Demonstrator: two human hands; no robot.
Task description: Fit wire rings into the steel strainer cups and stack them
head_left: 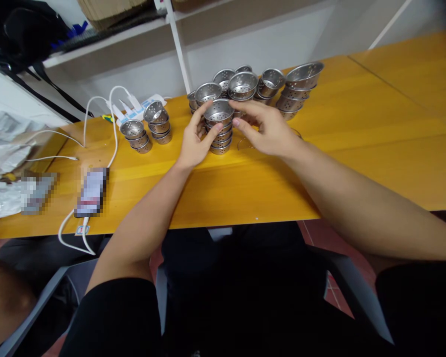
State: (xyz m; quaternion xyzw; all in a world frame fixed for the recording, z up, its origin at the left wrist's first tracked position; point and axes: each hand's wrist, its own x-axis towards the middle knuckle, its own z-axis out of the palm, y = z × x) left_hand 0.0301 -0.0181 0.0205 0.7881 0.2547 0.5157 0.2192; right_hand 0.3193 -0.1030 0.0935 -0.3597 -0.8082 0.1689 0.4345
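Note:
A stack of perforated metal cups (220, 139) stands upright on the yellow table in front of me, one cup set into another. My left hand (199, 139) curls around the left side of the top cup (219, 113), its thumb on the near wall and its fingers at the far left rim. On the other side, my right hand (265, 125) has its index fingertip and thumb against the right edge of the same cup. Close behind are more stacks of perforated cups (243, 87), partly hidden by my hands. A thin wire loop (245, 144) lies below my right hand.
At the right, a tall cup stack (299, 89) leans. Two shorter stacks (137, 136) stand left, near a white power strip (141, 109) with cables. A phone (92, 191) and plastic bags (3, 183) lie further left. The table (226, 203) ends close to me; another person's arm shows at lower left.

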